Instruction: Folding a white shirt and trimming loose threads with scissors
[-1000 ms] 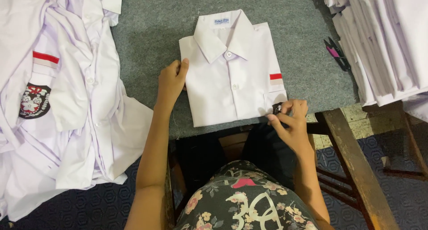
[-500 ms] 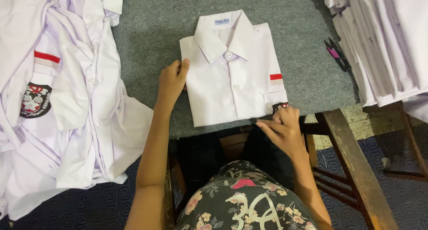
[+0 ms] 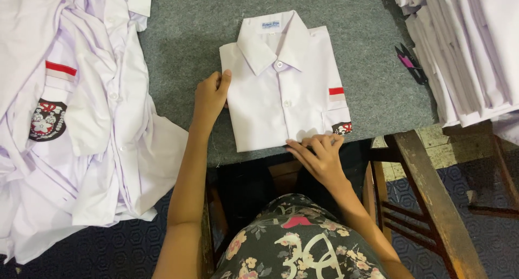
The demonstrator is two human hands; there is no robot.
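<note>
A folded white shirt [image 3: 285, 90] with a collar, buttons, a red-and-white chest patch and a dark badge lies on the grey felt table top [image 3: 189, 35]. My left hand [image 3: 210, 98] rests against the shirt's left edge, fingers curled on the fabric. My right hand [image 3: 319, 154] lies flat on the shirt's lower edge near the badge, fingers spread along the fold.
A loose heap of unfolded white shirts [image 3: 70, 122] covers the left side. A stack of folded white shirts [image 3: 465, 46] stands at the right. Small pink-and-black snips [image 3: 409, 62] lie beside that stack. A wooden frame [image 3: 432, 192] runs below right.
My right hand has slid left along the shirt's lower edge, from the badge corner toward the middle. My left hand has stayed at the left edge.
</note>
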